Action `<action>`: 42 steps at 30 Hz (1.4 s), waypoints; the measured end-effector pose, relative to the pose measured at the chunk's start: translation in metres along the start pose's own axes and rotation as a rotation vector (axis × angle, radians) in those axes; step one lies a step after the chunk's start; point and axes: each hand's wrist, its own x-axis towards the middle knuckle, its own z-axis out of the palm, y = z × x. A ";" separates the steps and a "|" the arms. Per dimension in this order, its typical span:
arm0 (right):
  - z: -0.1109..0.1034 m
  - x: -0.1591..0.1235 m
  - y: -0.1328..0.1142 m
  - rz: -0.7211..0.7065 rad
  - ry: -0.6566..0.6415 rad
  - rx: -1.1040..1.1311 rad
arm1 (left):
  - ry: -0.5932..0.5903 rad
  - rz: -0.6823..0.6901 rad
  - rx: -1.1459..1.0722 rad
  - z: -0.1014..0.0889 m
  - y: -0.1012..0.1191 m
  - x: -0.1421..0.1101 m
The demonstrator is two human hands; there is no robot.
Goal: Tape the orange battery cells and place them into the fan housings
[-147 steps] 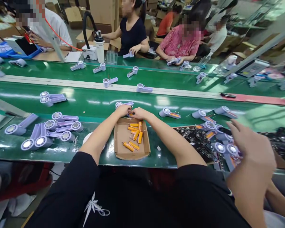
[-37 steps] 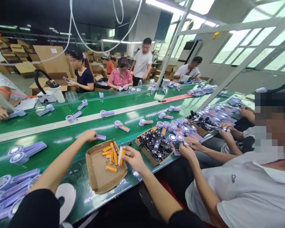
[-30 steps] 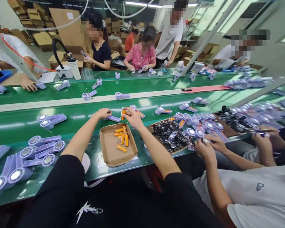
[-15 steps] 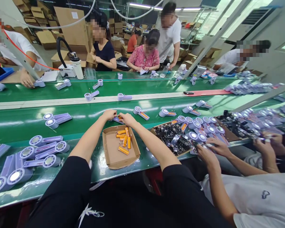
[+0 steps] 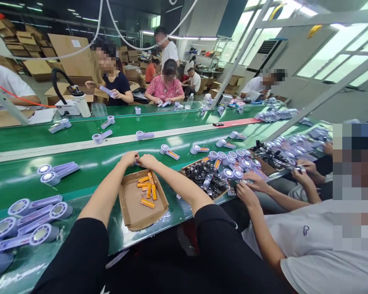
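Note:
Just beyond the cardboard tray, my left hand (image 5: 130, 158) and my right hand (image 5: 149, 161) meet with fingers closed. Between them shows a sliver of a light purple handheld fan (image 5: 137, 164), mostly hidden by the fingers. The shallow cardboard tray (image 5: 129, 204) lies below my forearms and holds several orange cylindrical batteries (image 5: 148, 203). To the right of my hands, an open fan (image 5: 169, 151) with an orange battery in its handle lies on the green belt.
More purple fans (image 5: 40, 232) lie at the left. A box of black parts (image 5: 202, 177) stands at the right, beside a co-worker's hands (image 5: 253, 188). A metal frame post (image 5: 239, 57) slants across the right. Other people sit across the green belt (image 5: 88, 171).
My view has swung right and tilted up, so the scene sits further left. My hands stay together beyond the tray. Across the belt, a person in dark clothing now holds up a purple piece.

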 end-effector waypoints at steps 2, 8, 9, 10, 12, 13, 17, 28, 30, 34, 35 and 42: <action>0.002 -0.002 0.002 -0.009 0.010 0.001 | -0.001 0.002 -0.021 0.002 0.003 0.001; 0.020 -0.016 0.032 -0.019 0.057 0.077 | -0.008 0.020 -0.089 0.022 0.004 0.020; 0.023 -0.020 0.038 -0.023 0.062 0.096 | -0.006 0.027 -0.099 0.025 0.004 0.023; 0.026 -0.022 0.043 -0.029 0.061 0.114 | -0.002 0.034 -0.107 0.028 0.004 0.026; 0.030 -0.022 0.049 -0.040 0.038 0.141 | 0.005 0.044 -0.120 0.032 0.004 0.030; 0.031 -0.020 0.050 -0.042 0.016 0.147 | 0.007 0.046 -0.125 0.033 0.005 0.031; 0.033 -0.002 0.045 -0.015 -0.083 0.139 | 0.010 0.039 -0.129 0.034 0.009 0.031; -0.001 -0.106 0.027 -0.076 0.372 0.478 | 0.183 -0.040 -0.082 -0.010 0.037 -0.068; 0.025 -0.167 0.021 -0.104 0.463 0.739 | 0.236 -0.032 -0.084 0.007 0.014 -0.149; 0.082 -0.278 0.000 0.010 0.331 1.024 | 0.083 -0.006 -0.142 0.069 -0.051 -0.339; 0.091 -0.295 -0.009 0.048 0.302 1.080 | 0.044 -0.037 -0.133 0.084 -0.065 -0.377; 0.086 -0.276 -0.116 0.099 0.050 1.367 | 0.281 -0.107 -0.081 0.104 -0.060 -0.437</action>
